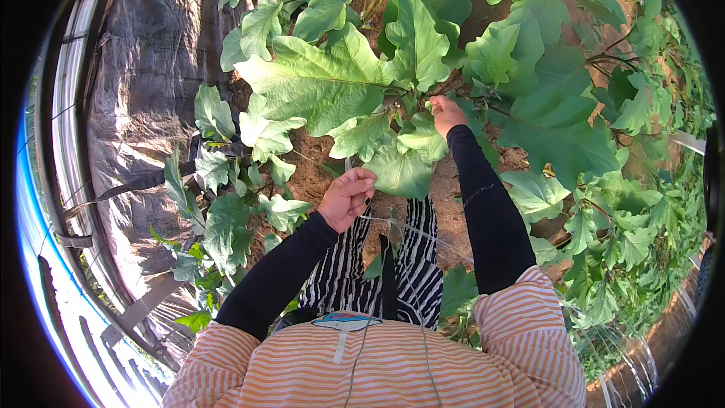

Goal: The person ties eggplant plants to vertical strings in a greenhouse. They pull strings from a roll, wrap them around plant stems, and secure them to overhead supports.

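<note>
Large lobed green leaves [317, 82] of what looks like an eggplant plant spread before me, above reddish soil. My left hand [348, 195], in a black sleeve, is beside the lower tip of a broad leaf [402, 173]. Its fingers are bent, thumb against the forefinger; a thin pale string runs from near it towards the lower right, and whether the fingers pinch it is unclear. My right hand [446, 113] reaches in among the stems, right of the plant's middle, with the fingertips at a stem or small shoot partly hidden by leaves.
Dark plastic sheeting [153, 68] hangs or lies along the left, near a curved frame with clear film at the rim. More leafy plants [634, 198] fill the right side. Straps [141, 181] cross the left. Reddish soil [453, 209] shows between plants, and my striped trousers [416, 272] are below.
</note>
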`<state>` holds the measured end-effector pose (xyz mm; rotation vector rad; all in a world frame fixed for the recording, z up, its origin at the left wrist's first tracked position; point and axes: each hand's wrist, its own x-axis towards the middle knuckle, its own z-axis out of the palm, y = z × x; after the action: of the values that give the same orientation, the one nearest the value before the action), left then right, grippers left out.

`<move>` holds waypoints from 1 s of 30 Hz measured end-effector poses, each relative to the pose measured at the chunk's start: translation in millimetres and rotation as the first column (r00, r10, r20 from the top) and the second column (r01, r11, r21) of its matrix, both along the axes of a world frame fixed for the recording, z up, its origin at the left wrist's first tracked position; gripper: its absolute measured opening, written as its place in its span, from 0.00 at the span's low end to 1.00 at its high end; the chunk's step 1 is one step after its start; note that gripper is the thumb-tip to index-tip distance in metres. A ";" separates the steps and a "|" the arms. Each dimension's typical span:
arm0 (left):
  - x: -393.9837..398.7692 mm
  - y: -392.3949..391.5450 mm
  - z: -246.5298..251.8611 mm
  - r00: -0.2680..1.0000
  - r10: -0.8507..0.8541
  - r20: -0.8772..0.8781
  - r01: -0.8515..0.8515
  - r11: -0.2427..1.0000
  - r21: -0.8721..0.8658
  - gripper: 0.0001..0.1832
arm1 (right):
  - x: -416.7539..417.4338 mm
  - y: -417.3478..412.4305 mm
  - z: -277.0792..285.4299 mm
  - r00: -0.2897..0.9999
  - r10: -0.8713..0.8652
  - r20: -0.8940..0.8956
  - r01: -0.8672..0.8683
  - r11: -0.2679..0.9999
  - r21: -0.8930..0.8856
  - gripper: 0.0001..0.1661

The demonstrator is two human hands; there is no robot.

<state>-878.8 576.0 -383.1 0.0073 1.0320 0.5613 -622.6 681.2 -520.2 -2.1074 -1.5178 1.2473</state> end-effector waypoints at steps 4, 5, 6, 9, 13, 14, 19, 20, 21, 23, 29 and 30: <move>30.1 -6.4 -49.1 0.978 -0.183 -0.096 0.160 0.965 -0.206 0.13 | 17.8 -41.7 -83.9 0.943 0.001 0.333 0.088 0.963 -0.253 0.17; 37.6 -5.8 -61.1 0.984 -0.149 -0.096 0.132 0.978 -0.162 0.15 | 20.8 -45.3 -102.0 0.951 -0.109 0.291 0.169 0.967 -0.193 0.17; 44.7 -4.7 -72.8 0.983 -0.137 -0.125 0.119 0.982 -0.145 0.17 | 22.7 -47.0 -118.9 0.946 -0.216 0.243 0.253 0.958 -0.135 0.17; 65.2 2.2 -113.3 0.930 -0.224 -0.292 0.222 0.974 -0.041 0.26 | 24.3 -34.1 -166.2 0.864 -0.486 -0.129 0.455 0.865 -0.212 0.16; 74.6 8.0 -168.2 0.803 -0.365 -0.471 0.348 0.929 -0.126 0.30 | 5.9 -12.9 -210.5 0.389 -0.871 -0.299 0.434 0.460 -0.774 0.16; 80.0 5.5 -179.7 0.785 -0.301 -0.541 0.328 0.943 -0.049 0.28 | 2.6 -8.1 -216.6 0.432 -0.813 -0.390 0.374 0.555 -0.743 0.16; 81.1 10.9 -208.8 0.556 -0.409 -0.723 0.555 0.831 -0.042 0.13 | -7.8 -1.2 -224.1 0.481 -0.689 -0.541 0.297 0.710 -0.639 0.07; 80.3 14.4 -209.8 0.535 -0.409 -0.739 0.573 0.818 -0.039 0.12 | -4.2 -0.4 -225.2 0.500 -0.631 -0.593 0.296 0.768 -0.567 0.07; 80.0 18.0 -209.3 0.506 -0.422 -0.752 0.592 0.804 -0.053 0.10 | -3.9 -2.1 -226.8 0.546 -0.626 -0.557 0.333 0.772 -0.542 0.06; 79.9 25.3 -206.2 0.495 -0.373 -0.785 0.571 0.821 -0.030 0.09 | 3.6 -5.1 -235.1 0.617 -0.540 -0.572 0.334 0.838 -0.431 0.07; 84.7 42.3 -198.2 0.629 -0.232 -0.742 0.461 0.879 0.117 0.07 | 14.9 -1.9 -298.4 0.687 -0.451 -0.570 0.442 0.882 -0.164 0.12; 83.3 46.2 -197.1 0.627 -0.268 -0.732 0.537 0.829 0.157 0.07 | 12.2 2.7 -309.9 0.676 -0.485 -0.555 0.491 0.858 -0.151 0.12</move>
<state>-795.5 622.2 -580.2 0.8378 1.5800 0.3047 -610.3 683.9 -830.1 -1.7070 -0.6291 1.4566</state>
